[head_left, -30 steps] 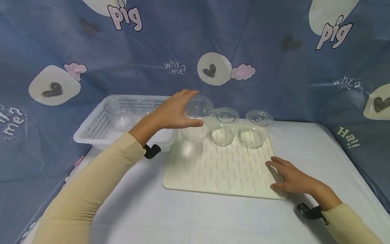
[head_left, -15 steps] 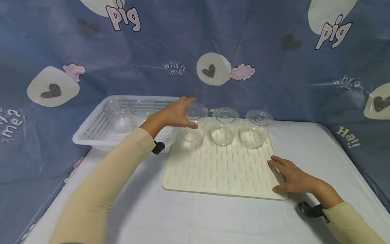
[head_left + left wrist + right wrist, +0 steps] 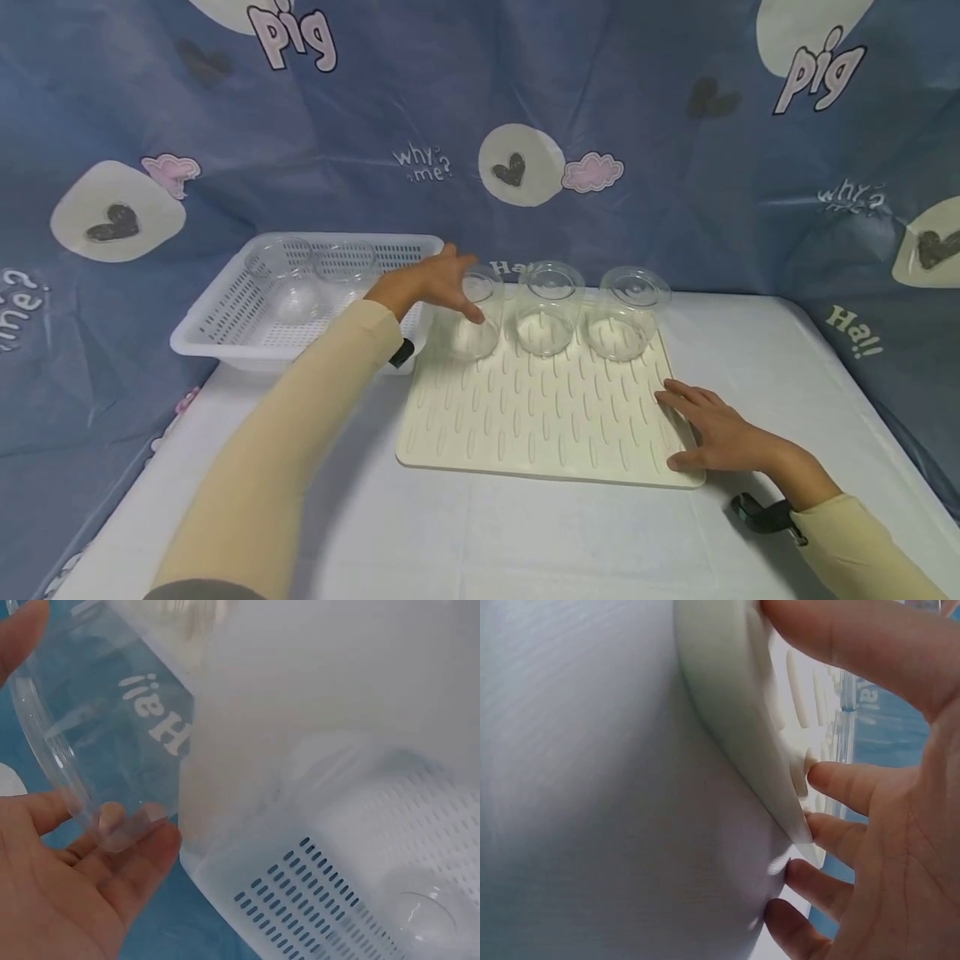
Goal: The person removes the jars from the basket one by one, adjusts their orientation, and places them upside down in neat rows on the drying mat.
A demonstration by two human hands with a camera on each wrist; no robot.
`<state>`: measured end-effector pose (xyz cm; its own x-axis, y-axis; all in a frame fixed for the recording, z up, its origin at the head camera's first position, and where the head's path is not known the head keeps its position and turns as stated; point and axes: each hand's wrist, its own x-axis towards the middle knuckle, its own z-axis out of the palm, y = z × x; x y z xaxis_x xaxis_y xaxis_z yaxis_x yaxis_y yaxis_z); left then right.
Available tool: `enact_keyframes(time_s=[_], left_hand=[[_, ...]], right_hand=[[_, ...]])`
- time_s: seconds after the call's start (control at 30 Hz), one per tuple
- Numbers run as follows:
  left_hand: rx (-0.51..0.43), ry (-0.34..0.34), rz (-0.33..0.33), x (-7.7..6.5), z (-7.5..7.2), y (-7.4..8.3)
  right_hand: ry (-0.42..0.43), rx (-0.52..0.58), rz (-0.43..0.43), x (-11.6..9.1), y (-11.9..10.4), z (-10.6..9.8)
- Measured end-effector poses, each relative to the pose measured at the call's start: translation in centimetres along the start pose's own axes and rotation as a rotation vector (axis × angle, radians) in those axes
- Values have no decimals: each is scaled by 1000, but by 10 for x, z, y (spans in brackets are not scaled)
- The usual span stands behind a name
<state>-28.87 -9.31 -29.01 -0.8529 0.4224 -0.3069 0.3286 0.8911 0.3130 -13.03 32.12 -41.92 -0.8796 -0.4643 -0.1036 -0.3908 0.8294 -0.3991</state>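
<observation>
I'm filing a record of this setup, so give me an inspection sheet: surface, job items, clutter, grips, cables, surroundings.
Surface: white-covered table with a cream ridged mat lying on it.
Job items: three clear cups in a row near the mat's far side: leftmost cup, middle cup, rightmost cup; white basket left of the mat, at least two more cups inside.
Clutter: nothing seen.
Left grip: thumb and fingers hold the leftmost cup; whether its base touches the mat is unclear.
Right grip: fingers spread, at the mat's right edge.
Cables: nothing seen.
Surroundings: blue printed sheet behind the table.
</observation>
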Motion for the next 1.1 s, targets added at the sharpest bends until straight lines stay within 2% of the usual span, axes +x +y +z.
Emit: enact_keyframes(time_s=[0.2,0.53,0.67,0.87,1.1], left_hand=[[-9,36,-12,6,-2,-3],[-62,10,-39,8,-2,-3],[-39,-11,-47,12,-2,-4],[45,-31,-55,16,-4,-1],[51,-86,-123,14,-9,5]], right_hand=[[0,-1,3,0,1,1],[5,-6,5,0,1,0],[8,-8,1,0,2,0],[6,2,-3,1,4,1],[7,-1,1,2,3,1]])
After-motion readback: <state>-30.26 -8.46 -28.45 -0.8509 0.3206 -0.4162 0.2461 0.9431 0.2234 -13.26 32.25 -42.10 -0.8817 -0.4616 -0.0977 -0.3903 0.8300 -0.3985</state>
